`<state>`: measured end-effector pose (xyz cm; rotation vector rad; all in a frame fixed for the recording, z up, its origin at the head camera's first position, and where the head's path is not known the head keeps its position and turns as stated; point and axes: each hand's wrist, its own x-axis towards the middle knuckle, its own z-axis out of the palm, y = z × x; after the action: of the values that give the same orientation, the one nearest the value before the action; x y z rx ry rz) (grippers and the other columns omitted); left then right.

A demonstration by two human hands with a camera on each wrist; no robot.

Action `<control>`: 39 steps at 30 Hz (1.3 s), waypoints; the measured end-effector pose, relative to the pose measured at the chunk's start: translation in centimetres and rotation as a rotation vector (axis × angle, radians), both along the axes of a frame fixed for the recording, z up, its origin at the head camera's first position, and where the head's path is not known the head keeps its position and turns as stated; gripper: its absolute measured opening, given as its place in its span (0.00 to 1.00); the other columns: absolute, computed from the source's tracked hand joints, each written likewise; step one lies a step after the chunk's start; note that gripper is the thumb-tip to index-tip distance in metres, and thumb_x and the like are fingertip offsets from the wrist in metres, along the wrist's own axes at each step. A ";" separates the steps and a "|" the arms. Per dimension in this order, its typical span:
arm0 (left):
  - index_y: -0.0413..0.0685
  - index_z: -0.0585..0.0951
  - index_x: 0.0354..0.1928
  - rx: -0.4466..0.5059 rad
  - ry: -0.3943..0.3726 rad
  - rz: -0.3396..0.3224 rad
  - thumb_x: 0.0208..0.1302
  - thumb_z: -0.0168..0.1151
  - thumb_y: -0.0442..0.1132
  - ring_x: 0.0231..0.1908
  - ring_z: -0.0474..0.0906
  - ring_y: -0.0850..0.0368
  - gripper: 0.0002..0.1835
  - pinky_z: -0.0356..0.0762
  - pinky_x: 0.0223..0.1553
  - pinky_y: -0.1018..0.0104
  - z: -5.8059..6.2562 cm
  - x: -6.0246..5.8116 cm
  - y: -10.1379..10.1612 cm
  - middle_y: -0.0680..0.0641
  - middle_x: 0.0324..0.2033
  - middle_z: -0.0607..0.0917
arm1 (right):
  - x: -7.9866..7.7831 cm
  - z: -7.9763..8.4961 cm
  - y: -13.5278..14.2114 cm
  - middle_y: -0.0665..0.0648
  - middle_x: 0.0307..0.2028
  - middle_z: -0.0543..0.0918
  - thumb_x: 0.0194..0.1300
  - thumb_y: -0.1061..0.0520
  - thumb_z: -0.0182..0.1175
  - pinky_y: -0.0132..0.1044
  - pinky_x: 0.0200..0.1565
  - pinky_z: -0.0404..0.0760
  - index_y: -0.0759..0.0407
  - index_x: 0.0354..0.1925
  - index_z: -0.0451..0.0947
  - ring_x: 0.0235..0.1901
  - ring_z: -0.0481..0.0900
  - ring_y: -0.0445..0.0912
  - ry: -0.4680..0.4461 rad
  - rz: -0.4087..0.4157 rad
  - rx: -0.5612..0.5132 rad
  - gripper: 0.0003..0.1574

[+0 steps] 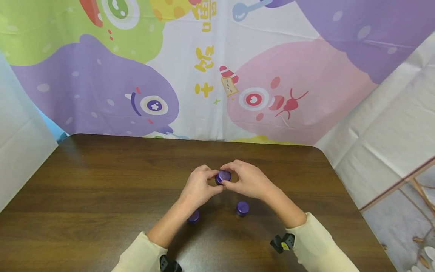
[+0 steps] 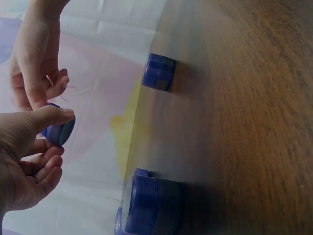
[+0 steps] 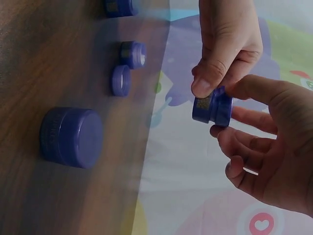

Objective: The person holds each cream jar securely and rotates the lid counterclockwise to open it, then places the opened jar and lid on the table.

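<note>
Both hands meet over the middle of the table on one small purple jar [image 1: 223, 177]. My left hand [image 1: 198, 185] pinches its body, with the thumb beside a gold label on the jar [image 3: 203, 106] in the right wrist view. My right hand [image 1: 249, 179] holds the lid [image 3: 224, 110] between thumb and fingers. Whether the lid is loose, I cannot tell. A closed purple jar [image 1: 242, 208] stands on the table below the right hand. Another purple piece [image 1: 193, 216] is partly hidden by my left forearm.
The right wrist view shows an uncovered small jar [image 3: 133, 54] with a loose ring-like lid [image 3: 121, 81] beside it, and another jar [image 3: 121, 7] at the top edge. The brown wooden table [image 1: 102, 181] ends at a printed cloth [image 1: 204, 121] behind.
</note>
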<state>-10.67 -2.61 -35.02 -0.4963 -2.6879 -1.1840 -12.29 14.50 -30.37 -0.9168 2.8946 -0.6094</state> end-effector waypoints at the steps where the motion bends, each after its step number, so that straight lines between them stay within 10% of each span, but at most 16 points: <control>1: 0.43 0.85 0.42 0.001 0.003 0.001 0.46 0.73 0.40 0.33 0.73 0.57 0.18 0.74 0.34 0.67 0.0 0.0 0.0 0.49 0.30 0.79 | 0.0 -0.1 0.0 0.51 0.41 0.80 0.57 0.51 0.65 0.30 0.35 0.75 0.56 0.52 0.77 0.34 0.75 0.40 0.000 0.012 0.005 0.24; 39: 0.39 0.84 0.44 0.077 -0.001 0.037 0.45 0.72 0.37 0.36 0.77 0.54 0.20 0.78 0.36 0.66 0.5 0.4 -0.2 0.47 0.33 0.80 | 0.5 -0.9 -0.1 0.52 0.39 0.78 0.55 0.45 0.67 0.29 0.31 0.72 0.58 0.52 0.76 0.32 0.72 0.42 -0.012 -0.071 -0.200 0.29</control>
<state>-10.24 -2.83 -34.50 -0.4335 -2.6284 -1.2729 -11.82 14.43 -31.25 -0.8281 2.9063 -0.9208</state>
